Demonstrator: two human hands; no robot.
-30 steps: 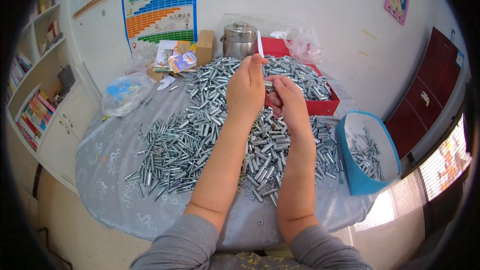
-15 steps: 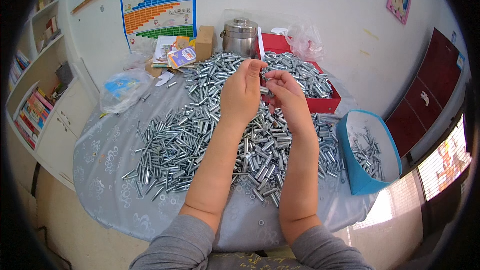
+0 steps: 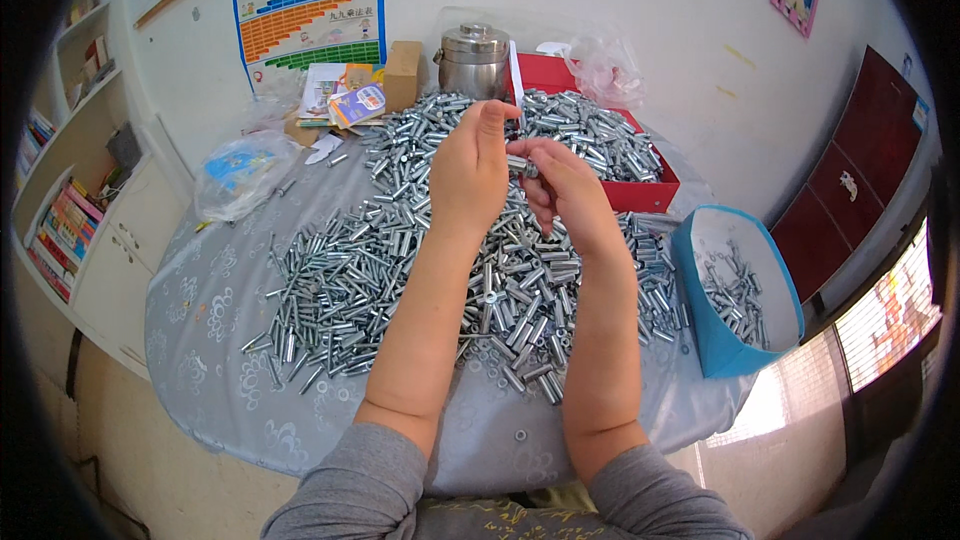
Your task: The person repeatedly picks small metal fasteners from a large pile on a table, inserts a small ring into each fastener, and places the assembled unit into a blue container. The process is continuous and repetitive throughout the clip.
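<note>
Left hand [image 3: 472, 172], right hand [image 3: 560, 190] together pinch small shiny silver metal sleeve [image 3: 528, 168] above pile.

A heap of silver metal sleeve bolts [image 3: 400, 250] spreads across the grey-clothed round worktop [image 3: 220, 340]; behind it to the right a red cardboard box [image 3: 640, 195] holds more bolts; right of the heap stands a blue cardboard box [image 3: 715, 340] with a few inside; a steel lidded pot [image 3: 475, 58] sits at the back; a clear plastic bag [image 3: 240, 170] lies at the left; both hands meet above the heap's middle, left hand [image 3: 470, 175] beside right hand [image 3: 565, 190].
</note>
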